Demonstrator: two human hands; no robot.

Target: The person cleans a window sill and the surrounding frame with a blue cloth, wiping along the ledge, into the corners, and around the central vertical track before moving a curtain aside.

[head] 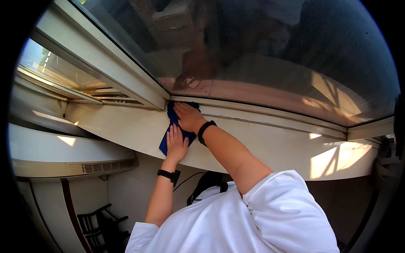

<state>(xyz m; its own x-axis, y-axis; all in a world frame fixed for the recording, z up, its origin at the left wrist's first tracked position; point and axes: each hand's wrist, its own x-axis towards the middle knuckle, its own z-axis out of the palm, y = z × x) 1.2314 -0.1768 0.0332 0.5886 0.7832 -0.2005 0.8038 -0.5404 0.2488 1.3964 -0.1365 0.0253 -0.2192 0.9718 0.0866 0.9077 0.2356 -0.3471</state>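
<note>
A dark blue cloth (163, 146) lies across the cream window sill (253, 139), its far end against the foot of the window frame (159, 91). My right hand (189, 117) is spread flat on the far part of the cloth, holding it down by the frame's corner. Nearer to me, my left hand (176, 144) presses on the cloth's near part, its fingers stretched toward the right hand. Under both palms the cloth is partly hidden. Each wrist wears a black band.
A large glass pane (253, 63) rises beyond the sill. To the left are a second window section (63, 69) and a white air conditioner (72, 148) below sill height. A dark chair (101, 226) stands low at left. Sunlight falls on the sill's right end.
</note>
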